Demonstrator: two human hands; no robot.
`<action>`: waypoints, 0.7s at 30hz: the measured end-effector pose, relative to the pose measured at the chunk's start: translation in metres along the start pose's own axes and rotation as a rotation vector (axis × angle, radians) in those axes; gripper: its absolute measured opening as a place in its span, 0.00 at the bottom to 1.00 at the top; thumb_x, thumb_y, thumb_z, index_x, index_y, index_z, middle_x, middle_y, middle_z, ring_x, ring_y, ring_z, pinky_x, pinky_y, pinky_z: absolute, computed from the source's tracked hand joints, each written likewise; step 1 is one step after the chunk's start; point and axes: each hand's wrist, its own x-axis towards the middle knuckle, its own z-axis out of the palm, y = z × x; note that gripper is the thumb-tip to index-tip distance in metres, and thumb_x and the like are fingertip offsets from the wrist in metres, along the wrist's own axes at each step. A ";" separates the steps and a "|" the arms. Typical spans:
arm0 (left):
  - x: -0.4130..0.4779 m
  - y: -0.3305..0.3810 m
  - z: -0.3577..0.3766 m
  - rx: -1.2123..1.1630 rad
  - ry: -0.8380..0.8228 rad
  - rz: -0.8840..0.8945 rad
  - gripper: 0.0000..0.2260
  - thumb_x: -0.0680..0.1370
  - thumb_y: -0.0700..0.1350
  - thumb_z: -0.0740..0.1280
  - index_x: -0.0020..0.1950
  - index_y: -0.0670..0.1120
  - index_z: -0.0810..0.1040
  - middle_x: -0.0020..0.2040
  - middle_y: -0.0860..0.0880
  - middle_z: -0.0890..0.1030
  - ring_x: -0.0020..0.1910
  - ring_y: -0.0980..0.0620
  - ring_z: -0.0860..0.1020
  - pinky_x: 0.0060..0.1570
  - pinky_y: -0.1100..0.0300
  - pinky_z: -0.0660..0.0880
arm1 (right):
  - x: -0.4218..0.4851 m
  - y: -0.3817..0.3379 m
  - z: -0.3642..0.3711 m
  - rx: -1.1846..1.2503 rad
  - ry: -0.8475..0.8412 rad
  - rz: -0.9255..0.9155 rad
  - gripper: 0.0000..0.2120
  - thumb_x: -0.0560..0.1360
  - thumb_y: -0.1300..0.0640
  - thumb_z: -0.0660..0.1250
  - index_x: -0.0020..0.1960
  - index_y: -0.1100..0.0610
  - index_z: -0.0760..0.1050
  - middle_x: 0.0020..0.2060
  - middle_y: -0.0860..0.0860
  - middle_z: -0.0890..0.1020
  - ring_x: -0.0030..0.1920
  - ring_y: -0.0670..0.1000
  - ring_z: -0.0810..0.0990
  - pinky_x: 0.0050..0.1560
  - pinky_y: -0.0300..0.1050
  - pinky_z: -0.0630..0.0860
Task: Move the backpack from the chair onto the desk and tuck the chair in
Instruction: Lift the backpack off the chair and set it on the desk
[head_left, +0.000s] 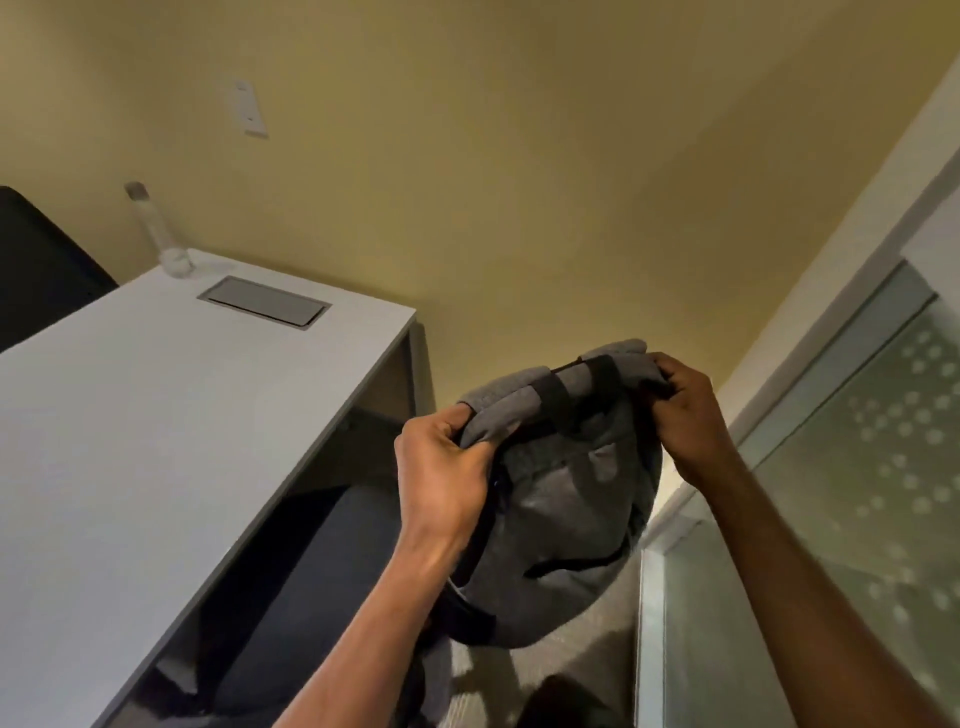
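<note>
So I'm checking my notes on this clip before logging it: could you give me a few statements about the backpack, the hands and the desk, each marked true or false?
1. Both hands hold the backpack by its top edge. True: left hand and right hand each have a grip there.
2. The backpack lies on the desk. False: it is held in the air, right of the desk.
3. A clear bottle stands at the desk's far edge. True.
4. The backpack is bright red. False: it is grey with black straps.
5. A laptop sits open on the desk. False: only the bottle and a flush grey panel show.
</note>
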 end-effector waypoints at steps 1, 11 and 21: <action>0.015 0.000 0.001 0.010 0.012 0.000 0.06 0.77 0.42 0.78 0.53 0.47 0.90 0.47 0.58 0.90 0.48 0.62 0.88 0.50 0.62 0.86 | 0.013 0.001 0.004 0.005 0.010 -0.009 0.27 0.77 0.74 0.62 0.53 0.42 0.83 0.49 0.44 0.87 0.52 0.48 0.86 0.53 0.44 0.84; 0.207 -0.054 -0.002 0.183 0.285 -0.027 0.04 0.76 0.42 0.78 0.43 0.50 0.90 0.39 0.56 0.90 0.39 0.59 0.87 0.39 0.62 0.85 | 0.232 0.051 0.103 0.144 -0.166 -0.045 0.24 0.76 0.76 0.63 0.51 0.49 0.85 0.47 0.48 0.88 0.46 0.46 0.87 0.45 0.39 0.84; 0.384 -0.076 -0.055 0.805 0.294 -0.004 0.07 0.80 0.42 0.71 0.49 0.53 0.88 0.35 0.65 0.82 0.40 0.69 0.83 0.35 0.74 0.74 | 0.410 0.079 0.216 0.235 -0.314 -0.032 0.24 0.73 0.77 0.63 0.50 0.51 0.85 0.45 0.48 0.88 0.46 0.50 0.86 0.46 0.45 0.84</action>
